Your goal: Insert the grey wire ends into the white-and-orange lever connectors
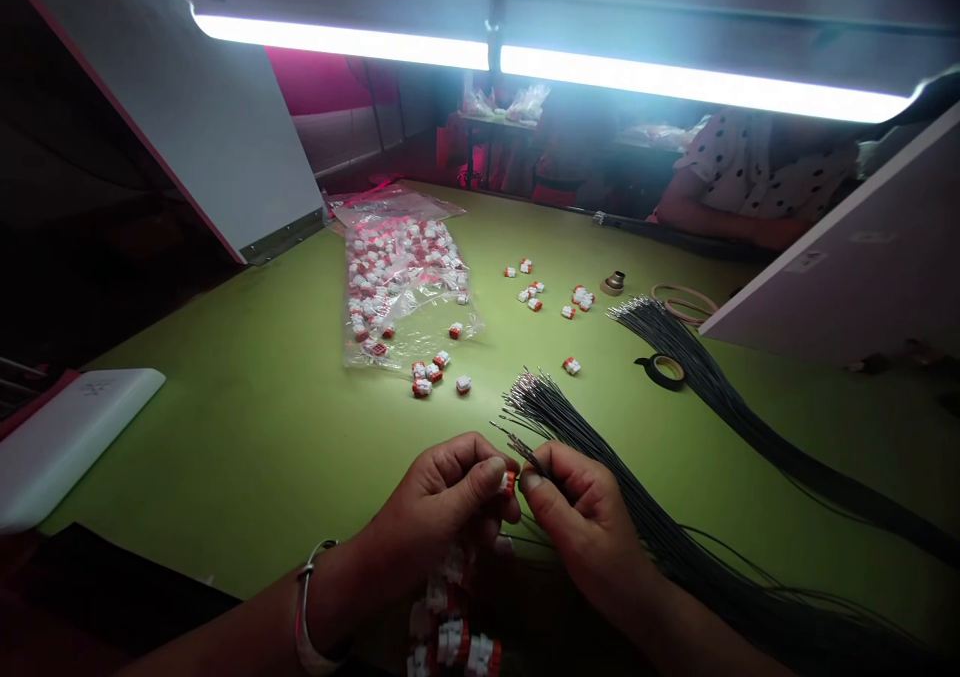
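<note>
Between the thumb and fingers of my left hand [450, 487] is a small red and white connector housing [508, 483]. My right hand [581, 512] pinches several thin black wires [525, 449] with bare metal tips, close against the connector's red end. Whether a wire tip sits inside the housing is hidden by the fingers. Below my left hand hangs a cluster of connectors [454, 642], partly in shadow. Behind my right hand, a thick bundle of black wires [577, 422] with metal terminals lies on the green table [262, 407].
A clear plastic bag [405, 287] of connectors lies at the back, with loose connectors [424, 385] around it. To the right are black tape [666, 371], a second wire bundle [705, 377] and tan rings [686, 302]. Across the table sits a person in a dotted sleeve [720, 157].
</note>
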`<state>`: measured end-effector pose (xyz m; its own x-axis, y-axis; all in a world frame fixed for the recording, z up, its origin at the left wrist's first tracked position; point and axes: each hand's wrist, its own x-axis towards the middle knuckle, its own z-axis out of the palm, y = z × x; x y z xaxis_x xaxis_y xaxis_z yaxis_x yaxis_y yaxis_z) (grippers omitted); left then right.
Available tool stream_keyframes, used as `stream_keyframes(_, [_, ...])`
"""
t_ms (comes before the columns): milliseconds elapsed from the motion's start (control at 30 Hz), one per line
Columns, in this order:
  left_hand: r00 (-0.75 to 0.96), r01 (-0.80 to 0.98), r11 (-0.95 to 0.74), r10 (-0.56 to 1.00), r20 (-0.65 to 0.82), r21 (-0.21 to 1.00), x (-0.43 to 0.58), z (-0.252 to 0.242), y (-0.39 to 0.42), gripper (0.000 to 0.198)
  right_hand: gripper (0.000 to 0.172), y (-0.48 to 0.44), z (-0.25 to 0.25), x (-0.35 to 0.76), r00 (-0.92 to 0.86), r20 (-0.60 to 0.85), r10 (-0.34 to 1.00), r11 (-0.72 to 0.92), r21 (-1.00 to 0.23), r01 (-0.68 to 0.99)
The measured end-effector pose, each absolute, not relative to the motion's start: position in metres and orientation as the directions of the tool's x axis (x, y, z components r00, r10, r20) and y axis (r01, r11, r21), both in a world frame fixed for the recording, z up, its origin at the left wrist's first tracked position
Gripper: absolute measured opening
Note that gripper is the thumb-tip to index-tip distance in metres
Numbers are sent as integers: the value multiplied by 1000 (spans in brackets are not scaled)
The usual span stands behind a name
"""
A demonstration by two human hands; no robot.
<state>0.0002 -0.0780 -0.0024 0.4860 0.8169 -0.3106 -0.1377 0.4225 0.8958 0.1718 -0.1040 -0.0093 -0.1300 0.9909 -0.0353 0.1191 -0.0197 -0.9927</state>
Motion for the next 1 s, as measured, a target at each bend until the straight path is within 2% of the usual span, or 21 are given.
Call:
stream_keyframes(100, [471, -29, 281, 850, -235, 959, -9, 4, -72, 28, 21, -99, -12, 174, -42, -53, 998, -47, -990, 132])
stream_keyframes(233, [613, 171, -98, 789, -28, 980, -24, 11, -57, 30, 19, -93, -12, 175, 74, -31, 997, -36, -997, 68])
stream_keyframes(300, [537, 268, -220, 843, 45, 938, -27, 9, -47, 30, 18, -92, -10, 174, 64, -41, 997, -42, -999, 15])
stream_keyframes(400, [247, 523, -318, 944, 217, 791, -25, -3, -30, 20, 17, -93, -7, 173, 15, -54, 998, -54, -998, -34])
stream_keyframes(433, [210, 592, -334, 943, 260, 734, -23, -8, -25, 27, 17, -94, -7, 173, 1, -63, 998, -63, -997, -46])
stream_keyframes(500, [226, 657, -354, 935, 274, 666, -19, -16, -17, 39, 16, -95, -6, 172, -23, -77, 997, -78, -995, -64])
stream_keyframes(567, [257, 665, -357, 934, 247, 656, -17, -21, -13, 30, 17, -95, -5, 172, -37, -81, 996, -84, -993, -81])
stream_keyframes(633, [267, 645, -357, 934, 238, 675, -15, -23, -14, 14, 19, -96, -5, 173, -41, -93, 995, -97, -990, -99])
stream_keyframes(733, [267, 592, -363, 931, 250, 719, -13, -19, -22, 14, 19, -96, -2, 174, -12, -136, 991, -136, -983, -125])
stream_keyframes(767, [257, 534, -330, 940, 223, 778, -12, -17, -25, 15, 18, -96, -1, 175, 6, -142, 990, -140, -982, -130])
stream_keyframes(800, [245, 437, -255, 956, 159, 862, -11, -15, -29, 16, 16, -96, -1, 175, 24, -142, 990, -138, -981, -134])
stream_keyframes(867, [259, 130, 10, 965, -44, 992, -9, -11, -37, 19, 13, -95, 0, 176, 47, -130, 990, -122, -983, -140])
stream_keyframes(933, [324, -175, 294, 919, -227, 940, -7, -7, -44, 21, 13, -95, 1, 175, 37, -123, 992, -117, -983, -141])
stream_keyframes(1000, [372, -315, 438, 873, -314, 842, -7, -5, -49, 24, 17, -95, 0, 175, 9, -131, 991, -128, -982, -138])
